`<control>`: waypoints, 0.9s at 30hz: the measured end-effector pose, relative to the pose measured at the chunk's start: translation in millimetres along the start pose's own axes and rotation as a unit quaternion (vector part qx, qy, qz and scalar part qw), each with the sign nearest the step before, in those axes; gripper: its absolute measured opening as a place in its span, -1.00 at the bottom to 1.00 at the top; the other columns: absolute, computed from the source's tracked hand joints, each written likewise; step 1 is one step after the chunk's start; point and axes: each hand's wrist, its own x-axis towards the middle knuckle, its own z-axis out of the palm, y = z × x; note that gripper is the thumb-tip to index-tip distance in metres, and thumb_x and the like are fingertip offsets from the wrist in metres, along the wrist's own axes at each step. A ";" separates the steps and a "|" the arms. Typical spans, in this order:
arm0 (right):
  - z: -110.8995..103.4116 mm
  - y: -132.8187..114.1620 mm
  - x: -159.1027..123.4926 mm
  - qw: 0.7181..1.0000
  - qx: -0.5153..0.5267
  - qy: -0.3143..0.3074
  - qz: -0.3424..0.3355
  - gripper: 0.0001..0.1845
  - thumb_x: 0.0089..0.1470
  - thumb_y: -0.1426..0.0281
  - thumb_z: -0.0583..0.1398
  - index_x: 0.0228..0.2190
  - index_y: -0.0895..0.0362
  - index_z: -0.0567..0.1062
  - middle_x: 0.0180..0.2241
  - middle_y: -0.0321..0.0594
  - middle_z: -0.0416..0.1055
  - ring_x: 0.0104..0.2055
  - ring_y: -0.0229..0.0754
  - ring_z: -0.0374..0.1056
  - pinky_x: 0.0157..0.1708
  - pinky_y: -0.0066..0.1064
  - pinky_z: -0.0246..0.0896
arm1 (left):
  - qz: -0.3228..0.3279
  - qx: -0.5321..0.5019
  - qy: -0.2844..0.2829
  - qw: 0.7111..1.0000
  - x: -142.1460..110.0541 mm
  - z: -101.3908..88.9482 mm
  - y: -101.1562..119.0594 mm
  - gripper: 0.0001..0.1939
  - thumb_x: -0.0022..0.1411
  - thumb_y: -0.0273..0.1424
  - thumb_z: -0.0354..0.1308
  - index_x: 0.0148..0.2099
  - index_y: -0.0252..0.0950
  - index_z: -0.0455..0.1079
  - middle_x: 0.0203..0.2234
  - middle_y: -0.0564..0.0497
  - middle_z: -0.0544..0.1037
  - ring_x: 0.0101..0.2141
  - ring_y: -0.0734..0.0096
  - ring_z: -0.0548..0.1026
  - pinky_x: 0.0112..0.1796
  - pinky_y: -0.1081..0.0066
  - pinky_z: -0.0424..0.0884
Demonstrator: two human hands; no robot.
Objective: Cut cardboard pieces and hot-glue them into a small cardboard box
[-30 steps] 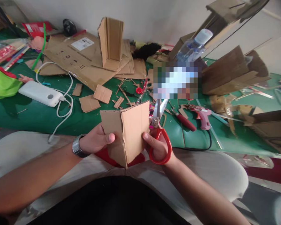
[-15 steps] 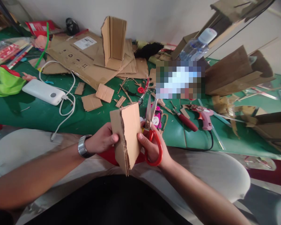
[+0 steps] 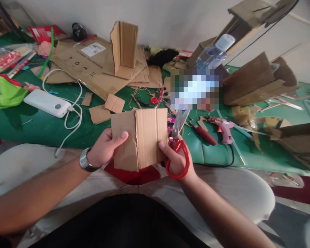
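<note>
A piece of brown cardboard [image 3: 150, 137] with a torn upright fold spans the space between my hands, above my lap. My left hand [image 3: 104, 146] grips its left panel, thumb on the face and fingers hidden behind. At the right edge, my right hand [image 3: 178, 156] pinches the cardboard with the thumb in front. That same hand also carries red-handled scissors [image 3: 179, 150], their blades pointing up and slightly parted. Small cardboard offcuts [image 3: 115, 103] lie on the green table [image 3: 41, 125] just beyond the cardboard.
Rightward lie a red-handled tool [image 3: 205, 135] and a pink glue gun [image 3: 226, 131] with its cord. A white power bank [image 3: 47, 102] with a cable is at left. Behind stand a folded cardboard piece [image 3: 125, 48], a flattened carton [image 3: 77, 63] and a water bottle [image 3: 213, 55].
The cardboard has opened out from a narrow folded wedge to show two wide panels. My left hand has moved slightly left, and my right hand with the scissors slightly right.
</note>
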 end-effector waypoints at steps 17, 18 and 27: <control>-19.3 -22.9 -25.2 0.939 -0.020 -0.321 0.124 -0.47 0.32 -0.06 0.42 -0.06 0.13 0.54 -0.41 -0.35 0.41 -0.52 -0.38 0.13 -0.58 -0.51 -0.01 | 0.080 -0.184 0.139 0.970 17.6 3.2 25.6 -0.57 0.30 -0.22 0.53 0.17 -0.14 0.64 0.20 -0.04 0.73 0.46 -0.11 0.45 0.36 0.10 0.54; -18.1 -21.3 -26.4 0.928 -0.025 -0.342 0.145 -0.45 0.30 -0.07 0.43 -0.06 0.15 0.55 -0.40 -0.34 0.42 -0.51 -0.38 0.13 -0.58 -0.52 0.00 | 0.080 -0.182 0.134 0.971 16.1 3.8 25.8 -0.53 0.28 -0.24 0.54 0.19 -0.14 0.63 0.17 -0.05 0.75 0.45 -0.13 0.46 0.35 0.08 0.55; -18.0 -16.9 -29.6 0.920 0.013 -0.342 0.193 -0.37 0.25 -0.13 0.44 -0.03 0.14 0.52 -0.40 -0.37 0.41 -0.52 -0.42 0.10 -0.55 -0.51 -0.08 | 0.025 -0.202 0.115 0.972 15.7 -4.6 23.5 -0.51 0.19 -0.29 0.57 0.16 -0.15 0.63 0.11 -0.03 0.77 0.38 -0.11 0.54 0.34 0.04 0.54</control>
